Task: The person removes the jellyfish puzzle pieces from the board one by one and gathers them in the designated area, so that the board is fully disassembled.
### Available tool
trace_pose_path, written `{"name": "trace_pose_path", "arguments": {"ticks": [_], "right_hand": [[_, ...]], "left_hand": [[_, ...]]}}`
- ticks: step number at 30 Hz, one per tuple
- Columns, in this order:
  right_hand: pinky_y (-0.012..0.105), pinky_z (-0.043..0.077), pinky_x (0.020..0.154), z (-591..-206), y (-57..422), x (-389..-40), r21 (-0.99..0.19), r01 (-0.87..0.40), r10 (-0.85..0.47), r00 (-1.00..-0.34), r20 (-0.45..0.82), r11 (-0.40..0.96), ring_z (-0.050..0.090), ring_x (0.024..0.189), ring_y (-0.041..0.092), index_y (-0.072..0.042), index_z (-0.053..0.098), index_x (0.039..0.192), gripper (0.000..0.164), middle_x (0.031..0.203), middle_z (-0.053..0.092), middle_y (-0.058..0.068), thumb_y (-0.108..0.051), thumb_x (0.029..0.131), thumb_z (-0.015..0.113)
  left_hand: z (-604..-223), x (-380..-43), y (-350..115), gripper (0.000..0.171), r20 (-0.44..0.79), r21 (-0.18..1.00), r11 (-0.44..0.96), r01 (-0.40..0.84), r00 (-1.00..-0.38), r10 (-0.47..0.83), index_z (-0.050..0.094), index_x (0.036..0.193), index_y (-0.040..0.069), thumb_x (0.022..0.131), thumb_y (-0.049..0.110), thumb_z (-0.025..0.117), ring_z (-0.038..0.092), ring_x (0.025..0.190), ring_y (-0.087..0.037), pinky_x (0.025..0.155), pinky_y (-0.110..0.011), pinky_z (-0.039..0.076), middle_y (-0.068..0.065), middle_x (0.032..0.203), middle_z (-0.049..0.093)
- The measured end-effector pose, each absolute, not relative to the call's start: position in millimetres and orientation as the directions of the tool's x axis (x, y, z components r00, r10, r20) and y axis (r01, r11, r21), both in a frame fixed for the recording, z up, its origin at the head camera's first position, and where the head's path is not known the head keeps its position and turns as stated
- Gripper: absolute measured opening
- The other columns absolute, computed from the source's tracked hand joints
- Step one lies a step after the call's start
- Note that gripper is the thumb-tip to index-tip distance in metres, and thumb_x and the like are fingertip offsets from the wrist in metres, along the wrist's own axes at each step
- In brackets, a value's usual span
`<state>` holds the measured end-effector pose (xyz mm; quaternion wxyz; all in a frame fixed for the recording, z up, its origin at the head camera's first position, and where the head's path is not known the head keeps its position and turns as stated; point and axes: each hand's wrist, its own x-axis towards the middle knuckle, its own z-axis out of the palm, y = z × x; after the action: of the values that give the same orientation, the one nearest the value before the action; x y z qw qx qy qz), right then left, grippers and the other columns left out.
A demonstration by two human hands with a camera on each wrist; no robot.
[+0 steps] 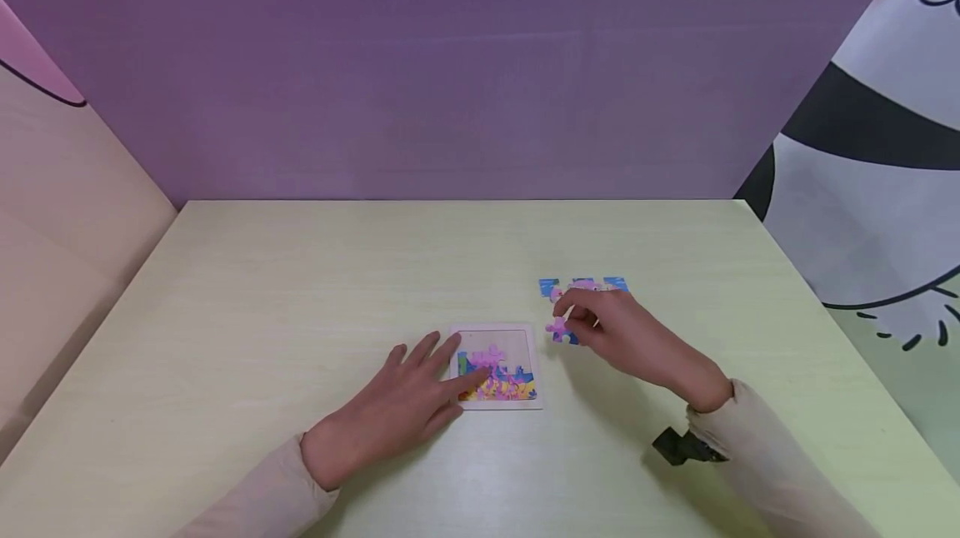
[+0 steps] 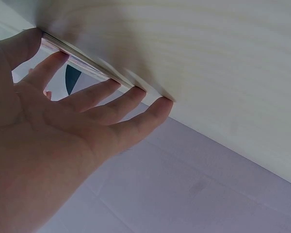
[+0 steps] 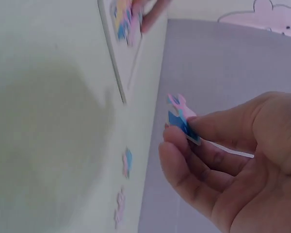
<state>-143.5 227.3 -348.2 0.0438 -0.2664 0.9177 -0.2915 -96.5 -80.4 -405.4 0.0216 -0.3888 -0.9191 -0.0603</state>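
Right hand (image 1: 633,344) up, fingers pinching a pink-and-blue puzzle piece (image 3: 177,119) right of the tray (image 1: 517,405)! Left hand (image 1: 401,401) spread across the tray's left edge; loose pieces (image 1: 548,287) beyond, rightward. Mid-transfer, seemingly; next calls for gap-matching.

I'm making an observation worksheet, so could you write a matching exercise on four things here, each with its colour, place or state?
Column one
1. Left hand
2. Right hand
3. Puzzle tray
4. Far backdrop

Column two
A. Pinching a puzzle piece
B. Purple, behind the table
C. Spread, touching the tray
D. Partly filled, bare along its far side

Pairs: 1-C, 2-A, 3-D, 4-B
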Motion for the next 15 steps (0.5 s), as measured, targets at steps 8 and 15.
{"name": "trace_pose_path", "arguments": {"ticks": [8, 15], "right_hand": [[0.030, 0.054, 0.069, -342, 249, -152, -0.525, -0.414, -0.446, -0.892, 0.071, 0.744, 0.065, 0.076, 0.018, -0.007, 0.067, 0.108, 0.019, 0.087, 0.070, 0.002, 0.003, 0.092, 0.063], [0.031, 0.053, 0.068, -349, 271, -161, -0.517, -0.399, -0.421, -0.904, 0.080, 0.758, 0.065, 0.077, 0.017, -0.007, 0.068, 0.107, 0.020, 0.088, 0.070, 0.003, 0.004, 0.091, 0.062]], "left_hand": [[-405, -96, -82, 0.040, 0.124, 0.109, 0.679, 0.726, -0.688, 0.715, 0.056, 0.142, 0.031, 0.103, 0.030, 0.053, 0.041, 0.137, -0.045, 0.098, -0.065, 0.040, -0.020, 0.151, 0.044], [-407, -95, -80, 0.041, 0.076, 0.135, 0.696, 0.706, -0.707, 0.703, 0.054, 0.144, 0.032, 0.103, 0.032, 0.052, 0.037, 0.140, -0.045, 0.103, -0.065, 0.036, -0.020, 0.154, 0.040]]}}
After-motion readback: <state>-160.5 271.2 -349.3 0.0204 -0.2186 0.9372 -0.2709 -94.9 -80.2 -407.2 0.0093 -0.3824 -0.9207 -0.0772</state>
